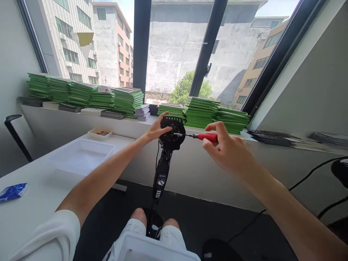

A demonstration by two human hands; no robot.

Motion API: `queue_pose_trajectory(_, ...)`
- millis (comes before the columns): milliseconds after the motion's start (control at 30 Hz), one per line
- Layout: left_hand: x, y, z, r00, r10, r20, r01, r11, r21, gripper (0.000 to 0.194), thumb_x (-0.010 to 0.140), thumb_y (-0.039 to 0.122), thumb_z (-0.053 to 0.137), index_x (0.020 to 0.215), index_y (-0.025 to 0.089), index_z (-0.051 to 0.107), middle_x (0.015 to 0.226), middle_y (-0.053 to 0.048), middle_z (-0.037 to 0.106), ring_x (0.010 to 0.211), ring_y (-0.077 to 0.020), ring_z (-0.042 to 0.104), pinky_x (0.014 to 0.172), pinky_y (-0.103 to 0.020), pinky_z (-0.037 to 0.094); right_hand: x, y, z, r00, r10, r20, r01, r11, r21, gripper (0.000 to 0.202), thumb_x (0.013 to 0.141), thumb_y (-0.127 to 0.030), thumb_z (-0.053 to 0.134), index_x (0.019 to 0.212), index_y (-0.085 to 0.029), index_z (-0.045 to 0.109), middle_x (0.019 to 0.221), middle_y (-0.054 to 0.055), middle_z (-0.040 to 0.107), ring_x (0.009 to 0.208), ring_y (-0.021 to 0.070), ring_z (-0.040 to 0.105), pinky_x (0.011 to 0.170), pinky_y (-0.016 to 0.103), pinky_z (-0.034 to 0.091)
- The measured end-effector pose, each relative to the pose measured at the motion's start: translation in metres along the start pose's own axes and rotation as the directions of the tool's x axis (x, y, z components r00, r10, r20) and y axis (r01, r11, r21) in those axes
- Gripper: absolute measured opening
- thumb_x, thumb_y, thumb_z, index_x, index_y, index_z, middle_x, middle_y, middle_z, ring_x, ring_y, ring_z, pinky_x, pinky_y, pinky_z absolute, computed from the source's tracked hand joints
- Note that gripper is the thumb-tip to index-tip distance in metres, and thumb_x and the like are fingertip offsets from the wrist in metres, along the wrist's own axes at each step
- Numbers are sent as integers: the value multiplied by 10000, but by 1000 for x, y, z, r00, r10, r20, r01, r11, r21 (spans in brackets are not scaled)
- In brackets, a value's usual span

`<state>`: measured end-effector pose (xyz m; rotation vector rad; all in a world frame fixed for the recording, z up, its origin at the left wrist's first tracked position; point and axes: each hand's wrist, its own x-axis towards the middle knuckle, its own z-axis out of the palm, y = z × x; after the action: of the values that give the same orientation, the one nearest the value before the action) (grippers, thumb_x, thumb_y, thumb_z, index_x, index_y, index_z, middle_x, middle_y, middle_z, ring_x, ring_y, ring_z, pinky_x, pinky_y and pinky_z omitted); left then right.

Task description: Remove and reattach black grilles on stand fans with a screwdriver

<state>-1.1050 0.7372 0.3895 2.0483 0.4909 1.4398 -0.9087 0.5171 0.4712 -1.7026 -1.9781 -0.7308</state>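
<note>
In front of me stands a black pedestal fan with its round motor head (172, 139) bare, no blades or grille on it. Its neck and control panel (161, 181), with a dial and several buttons, run down between my knees. My left hand (157, 129) grips the upper left side of the motor head, thumb across its face. In my right hand (225, 146) is a screwdriver (208, 137) with a red handle, held between thumb and fingers. Its shaft points left, and its tip is at the middle of the motor head; exact contact cannot be made out.
A white tray (84, 154), a small box with red pieces (100, 133) and a blue packet (13, 191) are on the white table at left. Green stacks (202, 112) line the windowsill. A white bin (160, 250) is at my lap. Black cables hang at right.
</note>
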Motion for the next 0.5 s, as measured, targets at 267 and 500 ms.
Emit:
queue_pose_trajectory(267, 0, -1, 0, 972, -231, 50, 236, 957, -170, 522, 790, 483, 721, 1206, 181, 632, 1197, -74, 712, 1157, -289, 631, 1020, -379, 486, -1, 8, 5, 1000, 21, -21, -25, 977, -213, 520, 1030, -595, 251, 962, -205, 589, 570, 48, 602, 499, 214, 567, 519, 273, 274)
queue_pose_trajectory(500, 1, 9, 2, 969, -240, 60, 248, 947, -206, 468, 752, 460, 715, 1115, 167, 683, 1153, -76, 727, 1123, -290, 638, 978, -374, 487, -5, 16, 11, 989, -103, -103, 76, 969, -237, 704, 1039, -689, 117, 1000, -192, 614, 534, 41, 585, 448, 214, 542, 476, 266, 213)
